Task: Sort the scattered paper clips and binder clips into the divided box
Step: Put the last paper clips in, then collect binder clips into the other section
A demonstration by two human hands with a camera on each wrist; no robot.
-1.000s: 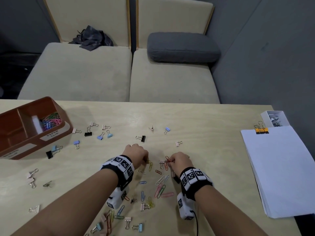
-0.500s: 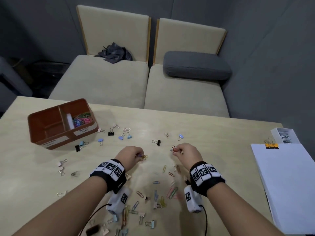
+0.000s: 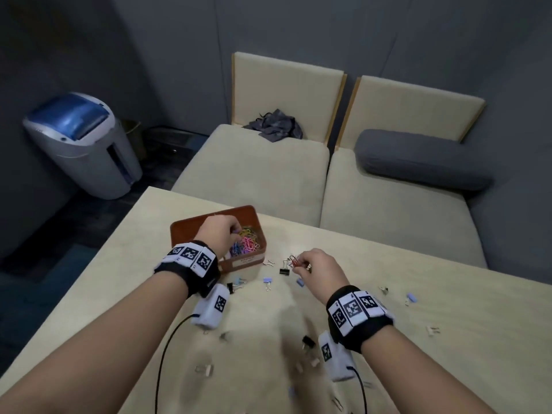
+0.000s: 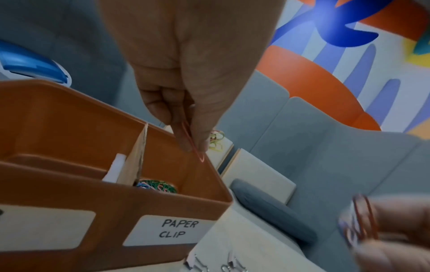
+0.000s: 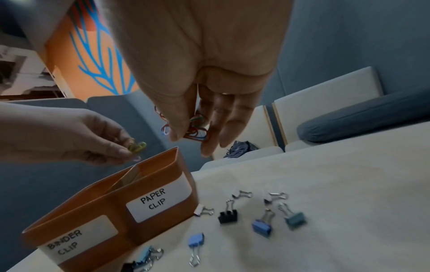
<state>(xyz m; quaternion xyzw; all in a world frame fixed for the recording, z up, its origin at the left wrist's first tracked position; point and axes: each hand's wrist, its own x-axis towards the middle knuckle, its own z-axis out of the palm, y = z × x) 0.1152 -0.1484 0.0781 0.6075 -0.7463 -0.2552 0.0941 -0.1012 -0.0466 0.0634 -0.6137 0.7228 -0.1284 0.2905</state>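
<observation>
The brown divided box (image 3: 179, 231) (image 4: 93, 198) (image 5: 109, 200) stands on the table with labels PAPER CLIP and BINDER CLIP. Coloured paper clips (image 3: 246, 243) (image 4: 158, 185) fill its paper-clip side. My left hand (image 3: 222, 231) (image 4: 193, 143) (image 5: 121, 149) hovers over that compartment, pinching a few paper clips (image 4: 194, 145) (image 5: 137, 146). My right hand (image 3: 310, 264) (image 5: 193, 132) is just right of the box above the table, pinching a bunch of red and blue paper clips (image 3: 294, 260) (image 5: 195, 131). Binder clips (image 3: 284, 271) (image 5: 229, 216) lie scattered beside the box.
More binder clips (image 3: 411, 297) and small clips (image 3: 204, 369) lie across the table (image 3: 418, 354) around my forearms. Beige seats with a grey cushion (image 3: 418, 158) stand behind the table. A grey and blue bin (image 3: 80, 144) is on the floor at left.
Both hands have lifted off the pile of clips and moved left toward the box. The left hand now hangs over the paper-clip compartment; the right follows with its bunch.
</observation>
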